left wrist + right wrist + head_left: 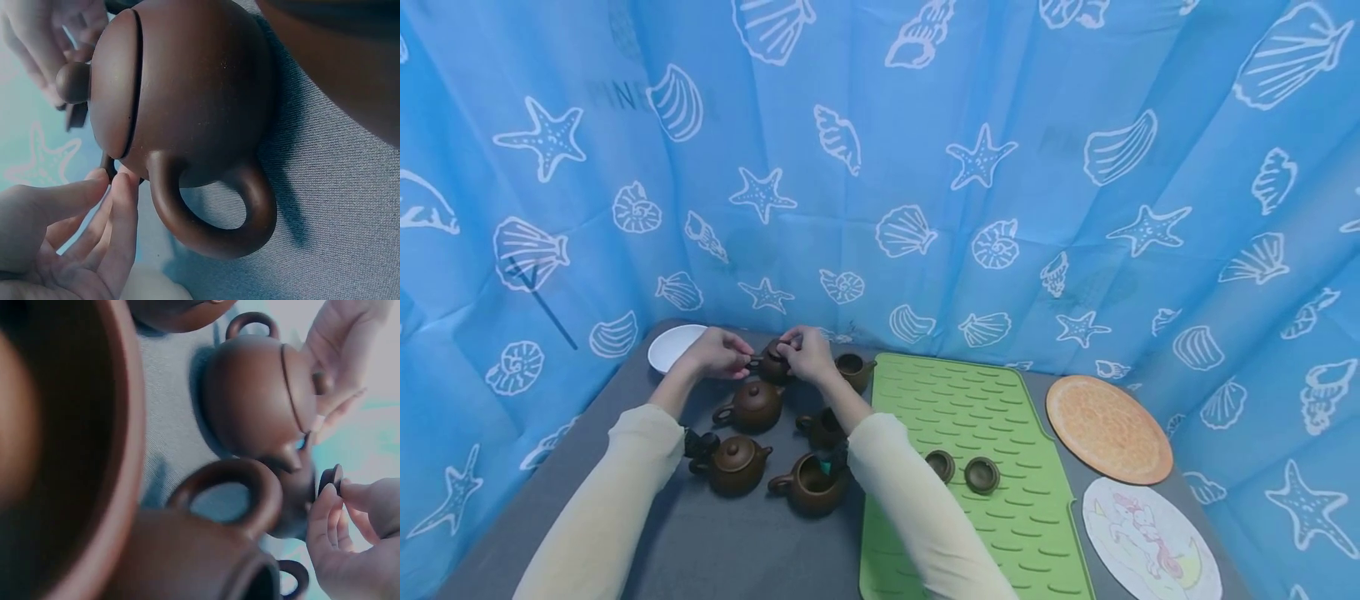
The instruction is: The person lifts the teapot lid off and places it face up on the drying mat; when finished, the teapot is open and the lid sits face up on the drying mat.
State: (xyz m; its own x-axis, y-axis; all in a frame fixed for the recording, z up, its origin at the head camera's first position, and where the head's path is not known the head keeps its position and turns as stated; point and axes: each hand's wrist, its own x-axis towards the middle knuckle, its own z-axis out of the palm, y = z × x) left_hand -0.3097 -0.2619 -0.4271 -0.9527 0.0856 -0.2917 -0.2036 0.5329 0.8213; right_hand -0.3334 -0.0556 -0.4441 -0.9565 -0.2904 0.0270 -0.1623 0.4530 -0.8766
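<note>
At the far end of the table, my left hand (718,354) pinches the handle of a small brown teapot (771,367). My right hand (808,354) pinches a small dark lid (328,479) just above that teapot; in the right wrist view a gap shows between them. Nearer stand two lidded brown teapots, one in the middle (756,408) and one in front (735,468). To their right are three pots without lids: a back one (852,368), a middle one (827,427) and a front one (812,492), partly hidden by my right arm.
A green ridged mat (947,400) lies right of the pots, bearing two small hollow brown pieces (981,475). Farther right are an orange-brown disc (1108,429) and a white disc with a unicorn picture (1152,537). A white dish (662,350) sits at the far left before the blue curtain (865,208).
</note>
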